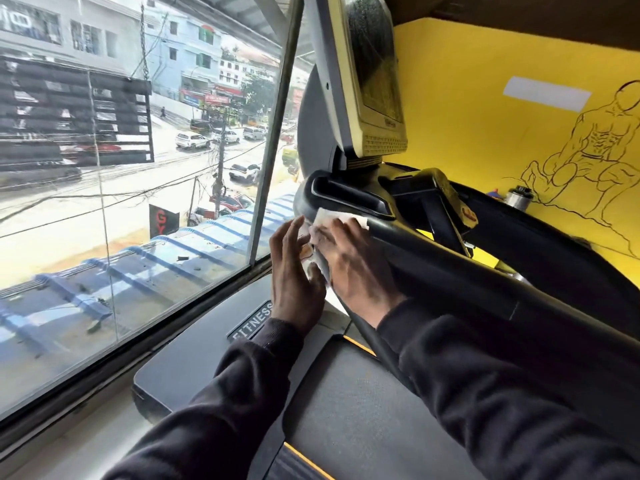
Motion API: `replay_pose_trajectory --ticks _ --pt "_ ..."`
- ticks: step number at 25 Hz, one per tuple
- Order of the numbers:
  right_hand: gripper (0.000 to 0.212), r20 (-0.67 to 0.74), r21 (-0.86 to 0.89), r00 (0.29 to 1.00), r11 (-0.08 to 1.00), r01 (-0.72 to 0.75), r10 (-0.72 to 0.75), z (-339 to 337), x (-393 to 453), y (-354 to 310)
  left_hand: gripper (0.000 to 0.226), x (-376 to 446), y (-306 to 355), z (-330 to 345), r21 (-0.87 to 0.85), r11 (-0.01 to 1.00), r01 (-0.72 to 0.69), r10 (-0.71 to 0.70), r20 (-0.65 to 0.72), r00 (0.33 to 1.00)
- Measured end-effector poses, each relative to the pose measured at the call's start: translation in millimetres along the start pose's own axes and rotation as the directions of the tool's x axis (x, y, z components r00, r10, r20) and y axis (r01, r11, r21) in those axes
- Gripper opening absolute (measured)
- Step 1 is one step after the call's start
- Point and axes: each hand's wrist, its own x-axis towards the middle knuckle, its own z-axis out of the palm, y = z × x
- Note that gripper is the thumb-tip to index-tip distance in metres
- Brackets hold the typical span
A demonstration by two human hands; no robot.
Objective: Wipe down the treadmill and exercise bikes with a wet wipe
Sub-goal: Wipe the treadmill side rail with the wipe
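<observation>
Right hand (pixel 349 258) flat, fingers straight, pressing wipe (pixel 332 218) onto the left end of the treadmill (pixel 450 271) handrail, below the screen (pixel 372 71). Left hand (pixel 294 271) open, fingers touching the wipe's hanging edge. Window (pixel 121 168) at left.

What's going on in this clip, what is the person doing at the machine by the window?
A person is wiping a treadmill with a white wet wipe. The right hand presses the wipe flat against the black handrail, just below the console tray. The left hand sits beside it with straight fingers, touching the wipe's hanging lower edge. The screen above and the belt below are not being touched.
</observation>
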Motion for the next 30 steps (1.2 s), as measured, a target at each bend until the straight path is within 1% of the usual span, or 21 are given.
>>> replay_pose_trajectory --ticks 1,2,4,6,8,9,10,12,14,15,16,19,20,22,23,26,27,29,30 --pt "0.027 0.032 -0.007 0.999 0.999 0.036 -0.035 2.7 -0.6 -2.8 0.067 -0.8 -1.2 -0.2 -0.01 1.0 0.01 -0.01 0.003 1.0" --pt "0.023 0.022 0.023 0.996 0.996 0.09 -0.091 7.3 -4.4 -3.5 0.068 -1.6 -2.4 -0.8 -0.02 1.0 0.023 -0.023 0.011 1.0" --pt "0.028 -0.017 0.094 0.986 0.982 0.167 -0.166 9.8 -15.2 -3.1 0.071 -4.2 -6.0 -3.0 -0.022 0.999 0.039 -0.038 0.036 0.999" --pt "0.032 0.027 0.055 0.992 0.991 0.124 -0.126 8.5 -18.5 -3.8 0.071 -7.8 -7.8 -4.7 0.004 1.0 0.019 -0.019 0.042 0.999" --pt "0.041 0.103 -0.011 0.993 0.998 0.064 -0.062 9.0 -21.9 -7.0 0.071 -9.4 -5.5 -4.4 0.022 1.0 -0.013 0.012 0.047 0.999" --pt "0.04 0.147 -0.017 0.986 0.997 0.077 -0.073 12.1 -28.8 -7.5 0.073 -9.2 -2.9 -4.1 0.035 0.999 -0.018 0.016 0.049 0.999" --pt "0.036 0.16 0.001 0.981 0.994 0.107 -0.106 15.6 -39.1 -5.9 0.074 -9.3 -0.6 -4.2 0.057 0.998 -0.019 0.016 0.05 0.999" --pt "0.028 0.14 0.056 0.982 0.991 0.123 -0.13 17.8 -56.1 1.0 0.069 -11.3 0.8 -4.6 0.102 0.994 -0.044 0.04 0.048 0.998" --pt "0.022 0.06 0.117 0.998 0.993 0.013 -0.02 11.3 -62.7 5.2 0.064 -16.9 1.1 -1.3 0.119 0.991 -0.066 0.06 0.053 0.997" --pt "0.024 0.04 0.128 0.999 0.991 -0.039 0.034 6.9 -66.3 3.9 0.063 -20.6 0.2 2.1 0.123 0.99 -0.067 0.06 0.064 0.996" --pt "0.028 0.039 0.115 0.998 0.992 -0.054 0.05 4.7 -72.6 1.9 0.062 -24.6 -0.5 6.1 0.126 0.99 -0.068 0.059 0.076 0.995" --pt "0.04 0.094 0.109 0.995 0.994 0.025 -0.035 5.1 -106.8 0.6 0.064 -35.6 0.5 14.0 0.137 0.987 -0.086 0.07 0.123 0.99" --pt "0.041 0.078 0.119 0.997 0.993 -0.001 -0.008 6.0 -111.4 4.9 0.064 -37.4 0.9 15.5 0.137 0.986 -0.093 0.075 0.13 0.989" --pt "0.033 0.001 0.17 0.994 0.98 -0.107 0.108 4.3 -110.9 9.3 0.063 -40.7 -1.0 18.9 0.134 0.986 -0.101 0.082 0.138 0.987" --pt "0.031 -0.028 0.171 0.991 0.977 -0.125 0.132 1.7 -111.7 7.8 0.064 -43.0 -2.5 20.7 0.138 0.985 -0.104 0.084 0.144 0.986" --pt "0.032 -0.012 0.143 1.0 0.99 -0.019 0.021 -3.9 -128.9 5.3 0.068 -49.6 -3.0 24.8 0.158 0.981 -0.115 0.088 0.164 0.982" --pt "0.035 -0.018 0.162 0.999 0.986 -0.037 0.04 -5.4 -132.8 7.3 0.069 -51.5 -2.1 25.7 0.166 0.979 -0.12 0.092 0.168 0.982" --pt "0.043 -0.059 0.213 0.986 0.967 -0.138 0.154 -6.0 -134.8 10.9 0.071 -56.3 -2.5 25.1 0.182 0.974 -0.137 0.103 0.183 0.978" --pt "0.044 -0.062 0.216 0.982 0.963 -0.16 0.177 -6.6 -138.2 11.9 0.073 -59.9 -3.0 24.6 0.188 0.971 -0.149 0.111 0.197 0.974"
